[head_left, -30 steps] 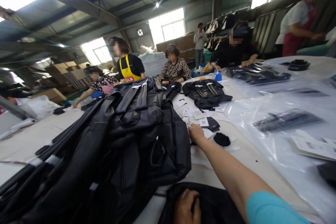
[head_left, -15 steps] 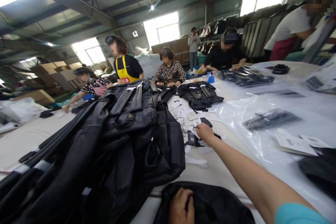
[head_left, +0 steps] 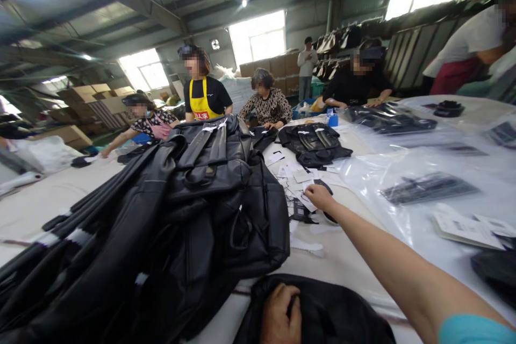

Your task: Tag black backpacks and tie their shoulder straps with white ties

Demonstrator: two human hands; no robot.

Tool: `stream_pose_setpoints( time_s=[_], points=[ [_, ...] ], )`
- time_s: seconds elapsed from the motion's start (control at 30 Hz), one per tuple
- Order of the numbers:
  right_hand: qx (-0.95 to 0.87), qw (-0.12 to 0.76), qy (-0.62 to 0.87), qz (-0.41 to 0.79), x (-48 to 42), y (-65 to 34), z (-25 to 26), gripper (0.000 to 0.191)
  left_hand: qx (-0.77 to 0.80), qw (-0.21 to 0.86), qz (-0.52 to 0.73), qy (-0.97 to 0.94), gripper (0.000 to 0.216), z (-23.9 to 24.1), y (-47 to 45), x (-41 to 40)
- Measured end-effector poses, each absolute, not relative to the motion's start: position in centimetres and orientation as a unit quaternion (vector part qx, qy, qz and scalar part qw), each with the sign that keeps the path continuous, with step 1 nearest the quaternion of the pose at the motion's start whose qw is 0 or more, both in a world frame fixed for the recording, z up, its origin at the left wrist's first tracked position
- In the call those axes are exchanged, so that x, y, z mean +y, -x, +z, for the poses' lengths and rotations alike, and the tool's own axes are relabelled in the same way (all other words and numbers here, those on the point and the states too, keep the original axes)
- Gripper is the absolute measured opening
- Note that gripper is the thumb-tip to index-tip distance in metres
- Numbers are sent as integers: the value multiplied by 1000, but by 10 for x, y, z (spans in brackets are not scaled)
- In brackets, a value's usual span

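Near the bottom edge lies a black bag (head_left: 330, 306), partly cut off by the frame. My left hand (head_left: 282, 313) is closed on its near-left part, fingers curled into the dark material. Farther out, my right hand (head_left: 319, 196) reaches over a scatter of white paper tags (head_left: 303, 176) with dark cords. Its fingers are pinched together at the tags; what they hold is hidden. Just below that hand is a black tag (head_left: 300, 209). A large pile of black backpacks (head_left: 217, 172) with white-wrapped straps fills the left side, beside both hands.
Another black backpack (head_left: 316, 144) lies beyond the tags. Clear plastic bags (head_left: 374, 172) cover the right side, with white cards (head_left: 467, 231) on them. A blue box (head_left: 332, 118) stands farther back. Several co-workers are around the table (head_left: 52, 193), one in a yellow apron (head_left: 200, 98).
The view has turned slightly left, so the scene sits farther right. My right hand stays at the tags with fingers together; my left hand remains on the black bag.
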State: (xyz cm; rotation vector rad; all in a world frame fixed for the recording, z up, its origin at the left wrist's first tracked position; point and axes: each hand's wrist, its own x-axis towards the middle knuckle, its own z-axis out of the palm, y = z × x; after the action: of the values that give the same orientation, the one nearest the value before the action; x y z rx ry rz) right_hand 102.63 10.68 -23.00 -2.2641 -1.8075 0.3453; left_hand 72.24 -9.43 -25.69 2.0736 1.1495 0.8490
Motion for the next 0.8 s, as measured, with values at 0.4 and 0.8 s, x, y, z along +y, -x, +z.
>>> stream_pose_setpoints(
  time_s=[0.4,0.8],
  points=[
    [-578,80,802,127,109,-1000,-249,27,439,294,331,-782,22,-260,-724,-96],
    [-543,380,702,261,97,-1017,-207,15,426,291,326,-792,22,-258,-722,-92]
  ],
)
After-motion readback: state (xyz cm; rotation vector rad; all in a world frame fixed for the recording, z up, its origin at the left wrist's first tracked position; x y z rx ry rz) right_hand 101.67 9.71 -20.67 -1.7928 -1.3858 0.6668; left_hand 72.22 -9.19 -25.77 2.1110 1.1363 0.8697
